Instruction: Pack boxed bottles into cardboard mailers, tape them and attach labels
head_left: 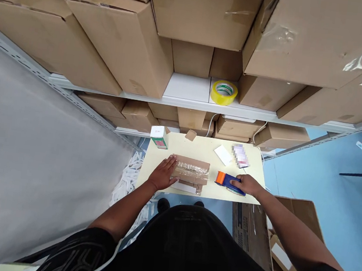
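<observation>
A small cardboard box [193, 166] lies on the cream table, with shiny clear tape along its top and near side. My left hand [164, 172] rests on the box's left end, fingers stretched out and thumb apart. To the right of the box, my right hand [244, 184] is wrapped round a blue tape dispenser [228, 181] with an orange front end. The dispenser is apart from the box, at or just above the tabletop; I cannot tell which.
The table [149, 171] also bears a white-and-green carton [160, 137], a white slip [223, 155] and a blurred phone-like item [240, 155]. Shelves of cardboard boxes rise behind, with a yellow tape roll [224, 92]. An open carton [304, 214] stands at right; paper strips [128, 177] lie left.
</observation>
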Available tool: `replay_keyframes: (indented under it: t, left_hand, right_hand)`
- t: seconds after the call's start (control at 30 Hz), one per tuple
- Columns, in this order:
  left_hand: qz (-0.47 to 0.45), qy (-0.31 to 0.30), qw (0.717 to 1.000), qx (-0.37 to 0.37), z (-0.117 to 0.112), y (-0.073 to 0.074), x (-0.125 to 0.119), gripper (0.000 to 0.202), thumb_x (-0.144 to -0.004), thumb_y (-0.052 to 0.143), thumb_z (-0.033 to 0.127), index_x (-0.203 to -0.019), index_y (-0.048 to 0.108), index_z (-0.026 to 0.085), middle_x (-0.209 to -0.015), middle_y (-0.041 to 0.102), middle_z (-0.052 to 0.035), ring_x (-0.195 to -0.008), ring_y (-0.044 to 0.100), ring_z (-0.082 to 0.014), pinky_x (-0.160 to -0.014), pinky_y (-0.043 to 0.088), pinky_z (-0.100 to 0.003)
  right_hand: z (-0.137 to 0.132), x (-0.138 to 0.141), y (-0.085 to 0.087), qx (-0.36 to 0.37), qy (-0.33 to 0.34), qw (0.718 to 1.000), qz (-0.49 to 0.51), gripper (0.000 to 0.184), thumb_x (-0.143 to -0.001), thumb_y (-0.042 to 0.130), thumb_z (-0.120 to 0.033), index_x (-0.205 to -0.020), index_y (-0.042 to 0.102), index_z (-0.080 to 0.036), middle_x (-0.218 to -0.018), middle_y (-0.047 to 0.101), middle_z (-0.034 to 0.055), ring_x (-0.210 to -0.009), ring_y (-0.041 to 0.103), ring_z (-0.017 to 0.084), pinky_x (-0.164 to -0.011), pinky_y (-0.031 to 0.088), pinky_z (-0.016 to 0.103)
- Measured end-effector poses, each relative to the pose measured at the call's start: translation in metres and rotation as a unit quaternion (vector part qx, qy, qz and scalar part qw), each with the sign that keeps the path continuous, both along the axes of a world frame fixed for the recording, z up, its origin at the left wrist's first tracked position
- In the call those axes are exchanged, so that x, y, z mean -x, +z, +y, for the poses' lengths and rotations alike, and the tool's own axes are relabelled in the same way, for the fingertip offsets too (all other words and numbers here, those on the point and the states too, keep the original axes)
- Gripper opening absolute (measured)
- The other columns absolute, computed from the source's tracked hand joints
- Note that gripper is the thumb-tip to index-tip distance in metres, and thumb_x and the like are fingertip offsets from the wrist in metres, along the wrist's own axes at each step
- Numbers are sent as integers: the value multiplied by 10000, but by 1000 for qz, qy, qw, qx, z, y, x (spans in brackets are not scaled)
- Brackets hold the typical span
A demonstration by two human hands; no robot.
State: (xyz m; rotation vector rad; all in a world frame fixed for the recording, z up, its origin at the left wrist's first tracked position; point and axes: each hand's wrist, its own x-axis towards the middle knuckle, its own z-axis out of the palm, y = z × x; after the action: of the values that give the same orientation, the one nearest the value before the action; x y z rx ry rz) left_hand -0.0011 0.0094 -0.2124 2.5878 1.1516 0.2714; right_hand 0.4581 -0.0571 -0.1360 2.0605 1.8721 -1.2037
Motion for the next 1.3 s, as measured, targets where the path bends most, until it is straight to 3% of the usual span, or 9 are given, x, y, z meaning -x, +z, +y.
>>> replay_keyframes:
  t: [0.17,0.47,0.6,0.7,0.87,0.97,1.1,1.2,1.3]
  left_hand:
    - [-18,5,1000,22,-1,2,-1,831,-970,512,550,-1631,271,109,-1703,211,-173,-1592,140,-324,-1285,157,-492]
    - [-41,2,999,34,0,-3,0,830,-972,513,538,-1626,270,90,-1706,195,-181,-1595,108,-335,-1287,155,-513]
    - [-78,2,996,45,-1,-4,2,823,-961,542,521,-1627,276,116,-1708,203,-167,-1593,111,-346,-1289,160,-536]
    - [-125,5,989,79,-1,-3,3,759,-989,511,466,-1632,264,147,-1710,215,-148,-1595,122,-328,-1289,187,-538]
    - [-242,154,948,135,7,-3,-7,673,-1016,449,396,-1627,257,191,-1710,215,-130,-1579,222,-270,-1273,268,-475]
    - [-229,247,922,190,14,-1,-15,687,-965,534,420,-1574,363,152,-1630,379,-179,-1511,371,-311,-1240,317,-489]
    - [-157,249,910,291,14,4,-14,564,-998,458,491,-1448,515,155,-1364,655,-180,-1299,601,-342,-1113,446,-482]
    - [-182,227,917,272,5,5,-7,525,-1009,432,498,-1409,542,175,-1294,694,-159,-1246,633,-333,-1073,469,-474]
    - [-233,206,917,248,-11,3,-2,542,-993,466,466,-1446,514,173,-1318,680,-157,-1268,614,-327,-1097,452,-492]
  right_hand:
    - [10,12,-18,18,7,1000,-9,538,-870,543,-702,-762,696,-197,-728,705,73,-690,634,213,-633,390,290]
    - [65,55,-25,108,-14,990,-89,571,-819,620,-697,-740,741,-144,-816,740,154,-751,691,271,-641,430,322]
    - [41,59,-35,94,-58,975,-194,478,-757,727,-601,-829,749,-129,-922,750,183,-864,707,318,-681,457,337]
    - [5,63,-41,51,-104,975,-192,517,-893,548,-629,-887,741,-150,-954,748,174,-886,707,308,-686,456,336]
    - [-39,84,-60,-103,-97,960,-243,439,-1027,377,-437,-1069,700,-143,-985,737,159,-935,686,284,-819,432,375]
    - [-40,99,-78,-126,-87,955,-255,421,-1046,366,-392,-1145,682,-132,-1146,703,192,-1110,628,305,-906,403,396]
    - [-32,109,-91,-125,-116,952,-252,374,-1020,428,-365,-1200,680,-155,-1332,621,213,-1261,522,345,-999,367,455]
    - [-30,117,-86,-177,-170,949,-197,433,-986,478,-429,-1282,643,-158,-1395,578,210,-1317,466,377,-1050,360,499]
    - [-30,133,-75,-165,-241,956,15,543,-1012,340,-581,-1273,640,-212,-1259,667,136,-1214,567,327,-995,455,436]
